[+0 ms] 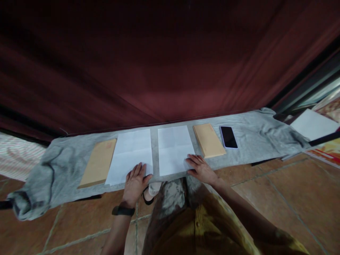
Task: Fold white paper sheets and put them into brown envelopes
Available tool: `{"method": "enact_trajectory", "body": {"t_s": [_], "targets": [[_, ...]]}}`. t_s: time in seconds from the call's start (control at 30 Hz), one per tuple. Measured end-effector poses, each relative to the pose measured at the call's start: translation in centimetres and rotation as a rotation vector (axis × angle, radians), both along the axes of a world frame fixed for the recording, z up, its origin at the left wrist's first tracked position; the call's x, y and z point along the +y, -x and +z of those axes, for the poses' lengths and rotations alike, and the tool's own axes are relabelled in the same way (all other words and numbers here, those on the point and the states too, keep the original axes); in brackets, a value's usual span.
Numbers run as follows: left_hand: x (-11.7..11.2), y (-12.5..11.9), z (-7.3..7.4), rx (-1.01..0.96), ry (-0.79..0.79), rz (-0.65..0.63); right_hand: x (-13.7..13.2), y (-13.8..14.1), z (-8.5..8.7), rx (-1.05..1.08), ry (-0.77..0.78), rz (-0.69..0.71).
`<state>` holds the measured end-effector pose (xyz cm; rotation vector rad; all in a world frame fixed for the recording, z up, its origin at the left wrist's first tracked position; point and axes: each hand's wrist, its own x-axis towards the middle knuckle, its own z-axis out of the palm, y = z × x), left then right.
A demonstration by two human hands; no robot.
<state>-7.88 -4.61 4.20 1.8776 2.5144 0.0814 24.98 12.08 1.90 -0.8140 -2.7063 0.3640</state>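
Observation:
My left hand (pixel 135 182) lies flat with fingers stretched over the near right corner of the left stack of white paper (pixel 132 147). A second white sheet (pixel 175 145), marked by faint fold lines, lies to the right across a narrow strip of grey cloth. Resting on that sheet's near right corner are the fingers of my right hand (pixel 201 169), spread and holding nothing. Brown envelopes (pixel 99 161) sit left of the left paper, partly tucked against its edge. Another small pile of brown envelopes (pixel 208 140) lies just beyond my right hand.
A grey cloth (pixel 255 134) covers the long narrow surface. Right of the envelopes lies a phone (pixel 228 137) with a dark screen. A dark red curtain (pixel 170 71) hangs along the far edge. Brown floor tiles (pixel 87 219) show below, with printed sheets (pixel 326 152) at far right.

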Motion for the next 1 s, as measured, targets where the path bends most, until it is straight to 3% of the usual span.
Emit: {"method": "enact_trajectory", "body": {"t_s": [0.17, 0.6, 1.0], "targets": [[0.4, 0.0, -0.1, -0.031, -0.032, -0.069, 0.0, 0.2, 0.2, -0.003, -0.026, -0.008], [0.9, 0.4, -1.6, -0.364, -0.323, 0.057, 0.4, 0.0, 0.1, 0.028, -0.008, 0.006], [0.4, -2.0, -0.9, -0.232, -0.258, 0.036, -0.3, -0.8, 0.1, 0.019, 0.016, 0.060]]}}
